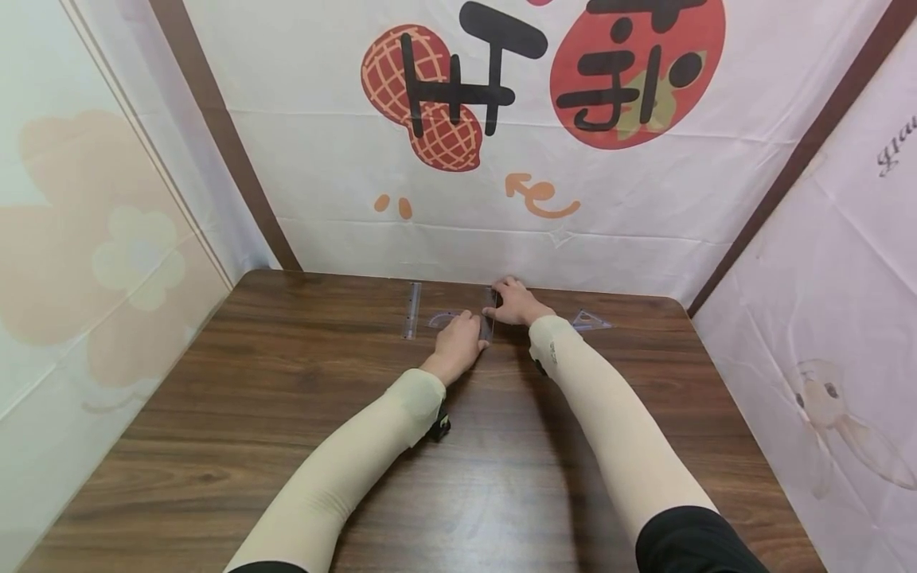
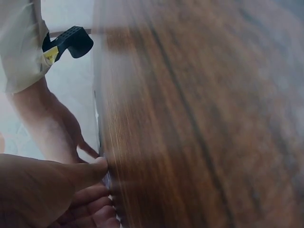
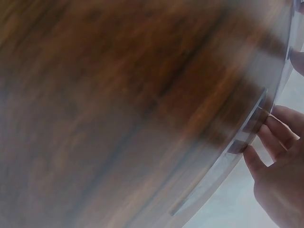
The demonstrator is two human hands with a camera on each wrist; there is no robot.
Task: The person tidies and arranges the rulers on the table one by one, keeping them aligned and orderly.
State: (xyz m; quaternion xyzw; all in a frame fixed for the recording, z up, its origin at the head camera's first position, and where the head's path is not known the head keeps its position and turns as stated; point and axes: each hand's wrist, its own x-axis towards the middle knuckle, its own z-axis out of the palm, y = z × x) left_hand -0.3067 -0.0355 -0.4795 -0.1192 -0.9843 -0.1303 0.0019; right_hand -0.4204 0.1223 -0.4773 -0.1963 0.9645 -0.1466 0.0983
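Hands meet at the far edge of a dark wooden table [image 1: 286, 414] in the head view, just above the middle of the frame, both arms in cream sleeves reaching up from the bottom edge. The left hand [image 1: 458, 344] lies knuckles up with its fingers curled onto the near end of a clear straight ruler [image 1: 489, 317], and the right hand [image 1: 517, 304] rests fingers down on the far end of the same ruler, so the ruler lies between the two hands and touches both. Left of the left hand a clear protractor [image 1: 440, 319] lies flat just beside it, and further left a second clear ruler [image 1: 411, 310] lies lengthwise toward the back wall. To the right of the right wrist a clear set square [image 1: 589, 321] lies near the table's back edge. A white cloth backdrop [image 1: 645, 199] with a printed peanut and red fruit fills the upper half of the frame. In the left wrist view the picture is blurred; the left hand [image 2: 52, 190] fills the lower left corner, its thumb and fingertips pressed against the table edge, where a thin clear strip, probably the ruler, barely shows, and the right hand [image 2: 52, 128] sits above it at centre left. In the right wrist view, also blurred, the right hand [image 3: 278, 175] sits at the lower right with its fingertips curled onto the clear ruler [image 3: 247, 137] at the table's rim.
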